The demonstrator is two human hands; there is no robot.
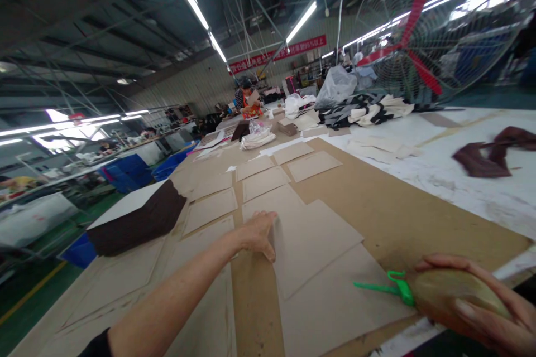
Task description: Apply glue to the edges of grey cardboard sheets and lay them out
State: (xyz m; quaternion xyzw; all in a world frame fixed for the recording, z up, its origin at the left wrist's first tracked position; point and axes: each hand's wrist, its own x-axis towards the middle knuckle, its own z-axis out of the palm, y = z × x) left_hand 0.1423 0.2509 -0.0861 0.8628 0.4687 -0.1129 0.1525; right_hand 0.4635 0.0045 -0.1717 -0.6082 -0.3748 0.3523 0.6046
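Observation:
My left hand (258,234) reaches forward over the table, its fingers spread and thumb apart. The fingertips rest at the left edge of a beige flat panel (314,240); no grip on it shows. A second beige panel (339,301) lies partly under that one, nearer to me. At the lower right, my right hand (498,312) is wrapped round a squeeze bottle (448,293), yellowish and blurred. Its thin green nozzle (377,288) points left over the nearer panel.
Smaller beige panels (262,183) lie in rows on the brown board (360,189). A stack of dark brown sheets (138,223) with a pale top stands left. Dark brown scraps (481,159) lie right, below a large red-bladed fan (404,44). Another person (247,97) is farther back.

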